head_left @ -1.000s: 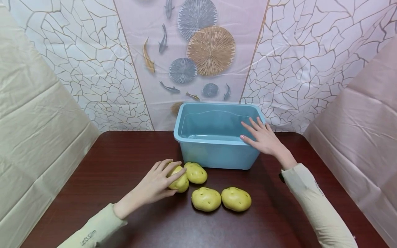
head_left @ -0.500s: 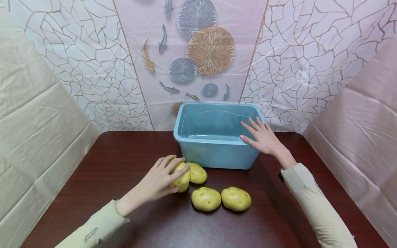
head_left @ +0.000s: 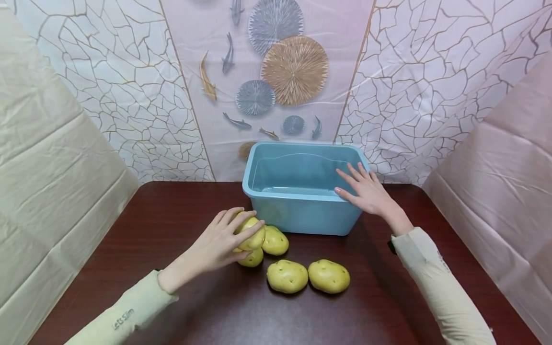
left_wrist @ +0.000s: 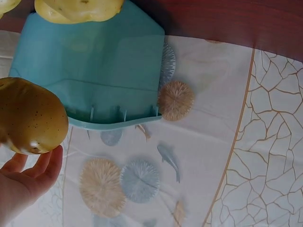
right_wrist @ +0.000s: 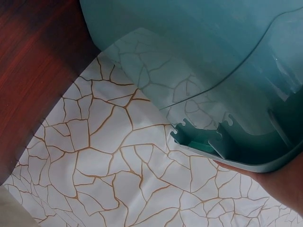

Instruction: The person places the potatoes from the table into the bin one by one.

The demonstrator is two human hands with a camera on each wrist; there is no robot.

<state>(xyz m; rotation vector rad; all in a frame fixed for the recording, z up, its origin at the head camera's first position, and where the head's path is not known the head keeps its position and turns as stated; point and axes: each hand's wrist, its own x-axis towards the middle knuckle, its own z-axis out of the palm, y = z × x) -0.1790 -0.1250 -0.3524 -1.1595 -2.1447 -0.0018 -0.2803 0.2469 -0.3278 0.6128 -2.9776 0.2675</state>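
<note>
Held potato (head_left: 252,235) has risen since the earlier frame, left grip (head_left: 220,243) curled around it, so the pick looks secure. Another potato (head_left: 252,259) sits just below that grip, three more potatoes (head_left: 287,276) to its right; blue bin (head_left: 302,215) beyond-right, right grip (head_left: 366,192) spread at its rim.
</note>
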